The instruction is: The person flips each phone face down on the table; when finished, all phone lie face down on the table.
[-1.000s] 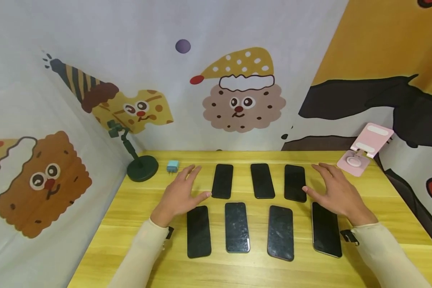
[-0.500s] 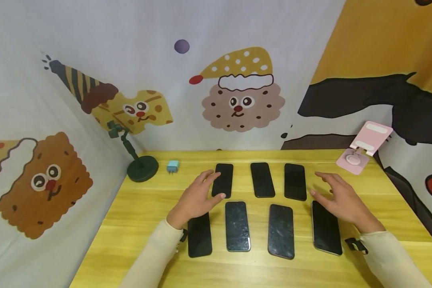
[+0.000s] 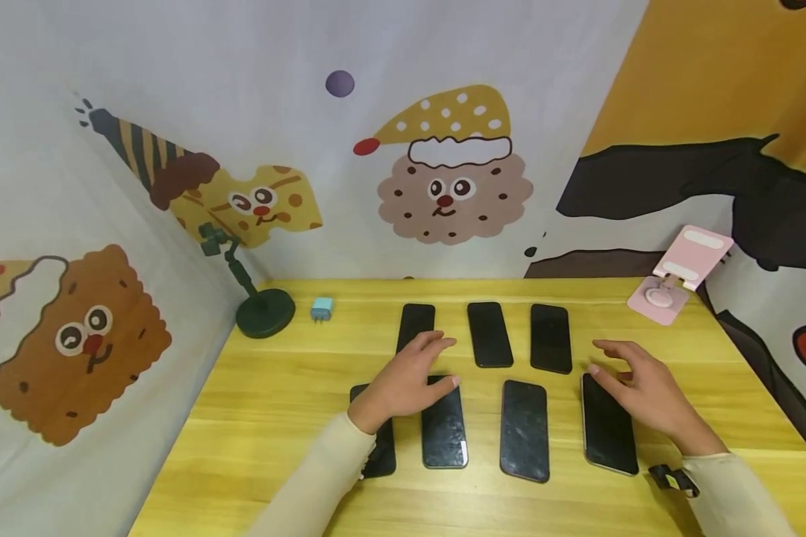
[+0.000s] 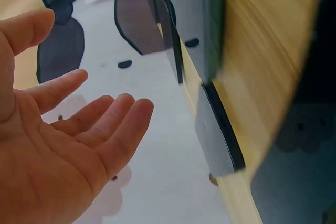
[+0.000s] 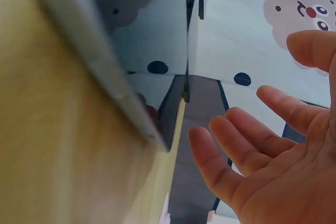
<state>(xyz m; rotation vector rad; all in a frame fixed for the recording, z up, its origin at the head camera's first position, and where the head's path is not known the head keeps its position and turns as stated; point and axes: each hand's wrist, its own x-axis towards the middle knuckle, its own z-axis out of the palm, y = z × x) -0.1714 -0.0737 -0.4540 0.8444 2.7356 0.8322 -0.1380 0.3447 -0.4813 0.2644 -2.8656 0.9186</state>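
Several dark smartphones lie face up in two rows. My left hand [image 3: 406, 380], fingers extended and holding nothing, hovers between the rows. It overlaps the back-left phone [image 3: 416, 321], the front-left phone [image 3: 380, 451] and the scuffed phone [image 3: 445, 432] beside that one. My right hand [image 3: 651, 391] holds nothing either, its thumb over the top end of the front-right phone [image 3: 607, 436]. Further in are another scuffed phone [image 3: 525, 432], the back-middle phone [image 3: 490, 335] and the back-right phone [image 3: 551, 339]. Both wrist views show bare palms with loosely spread fingers, phone edges alongside.
On the wooden table [image 3: 242, 418], a dark green stand [image 3: 265, 313] and a small blue charger plug [image 3: 322, 308] sit at the back left. A pink folding phone stand [image 3: 678, 276] occupies the back right corner. A cartoon-printed cloth [image 3: 443, 45] hangs behind.
My left hand has moved right, from beside the back-left phone to over the gap near the scuffed phone. My right hand has drifted slightly right and nearer to me. The phones stay put.
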